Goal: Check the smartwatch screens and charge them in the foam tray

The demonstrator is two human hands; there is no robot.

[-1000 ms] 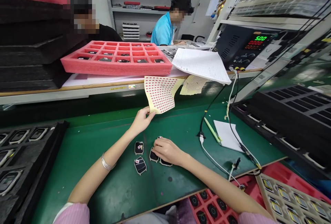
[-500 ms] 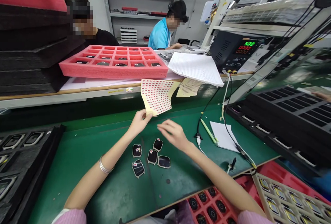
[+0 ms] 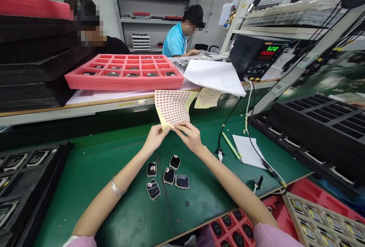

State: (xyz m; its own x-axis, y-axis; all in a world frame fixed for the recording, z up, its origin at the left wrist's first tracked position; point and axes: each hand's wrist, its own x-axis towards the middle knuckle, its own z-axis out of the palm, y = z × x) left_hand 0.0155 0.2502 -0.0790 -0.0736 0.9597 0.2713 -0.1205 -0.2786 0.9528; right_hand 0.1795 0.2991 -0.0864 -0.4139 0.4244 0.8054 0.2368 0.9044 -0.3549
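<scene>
A pale yellow sticker sheet (image 3: 174, 106) with rows of small red labels hangs from the shelf edge. My left hand (image 3: 156, 137) pinches its lower left corner. My right hand (image 3: 190, 136) is at the sheet's lower edge, thumb and fingers closed on it; whether a single label is between the fingertips cannot be made out. Below my hands, several square watch cases lie on the green table (image 3: 128, 209). One watch case (image 3: 181, 181) shows no label on its screen, while another watch case (image 3: 152, 169) bears small labels.
A red foam tray (image 3: 125, 83) and a notebook (image 3: 213, 75) sit on the shelf near a power supply (image 3: 256, 60). Black foam trays flank the table. A green pen (image 3: 231, 146), white paper (image 3: 248, 151) and cables lie right. Two people sit beyond the shelf.
My right hand has moved up and left to the sheet's lower edge, and its fingers have closed there. My left hand keeps its hold on the corner. The camera view shifted slightly.
</scene>
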